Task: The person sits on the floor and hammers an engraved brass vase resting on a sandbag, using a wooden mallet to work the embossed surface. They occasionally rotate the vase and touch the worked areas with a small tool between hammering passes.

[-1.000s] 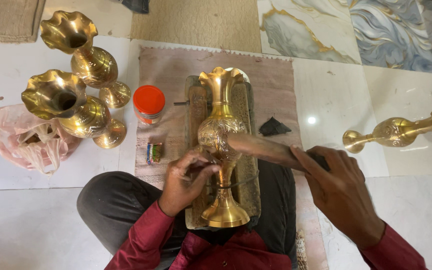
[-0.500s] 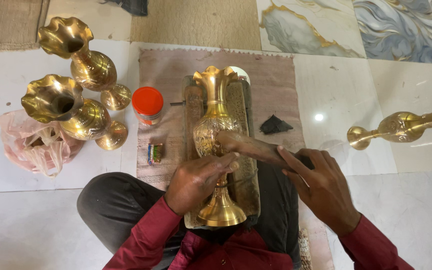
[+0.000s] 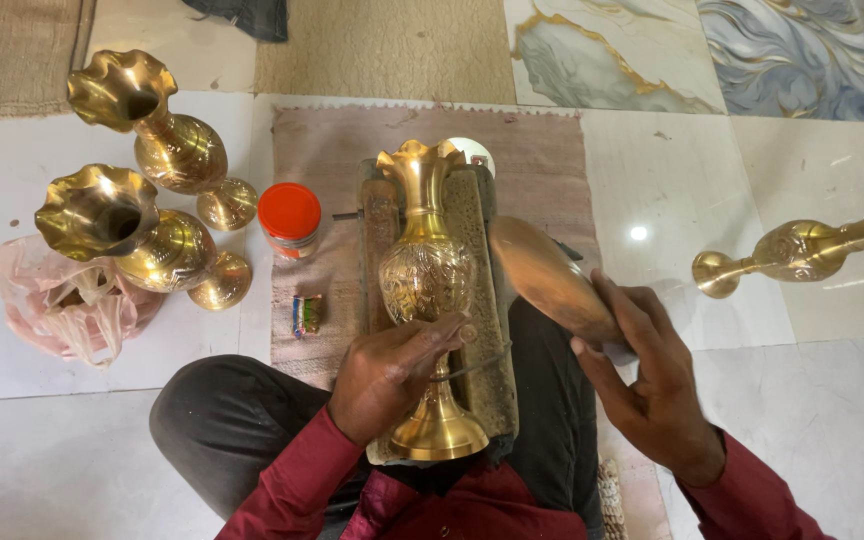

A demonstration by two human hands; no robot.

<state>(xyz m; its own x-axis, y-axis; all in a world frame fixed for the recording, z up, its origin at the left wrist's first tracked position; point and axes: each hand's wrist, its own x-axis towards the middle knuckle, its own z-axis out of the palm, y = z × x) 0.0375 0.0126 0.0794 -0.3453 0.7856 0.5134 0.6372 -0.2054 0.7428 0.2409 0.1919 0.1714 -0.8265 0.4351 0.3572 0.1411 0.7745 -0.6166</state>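
Left hand [image 3: 387, 375] pinching a thin tool against the vase [image 3: 428, 290], right hand [image 3: 652, 385] gripping a mallet [image 3: 552, 285] (blurred), two more vases [image 3: 142, 200] nearby.

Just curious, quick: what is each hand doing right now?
Left hand: closed on a thin tool, against the brass vase.
Right hand: closed, holding a wooden mallet.

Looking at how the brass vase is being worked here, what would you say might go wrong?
The left hand pins a thin tool against the engraved vase while the right hand raises a wooden mallet; a mistimed blow might hit the fingers. The vase only lies on a worn block and may roll. The two finished vases stand close together and might tip.
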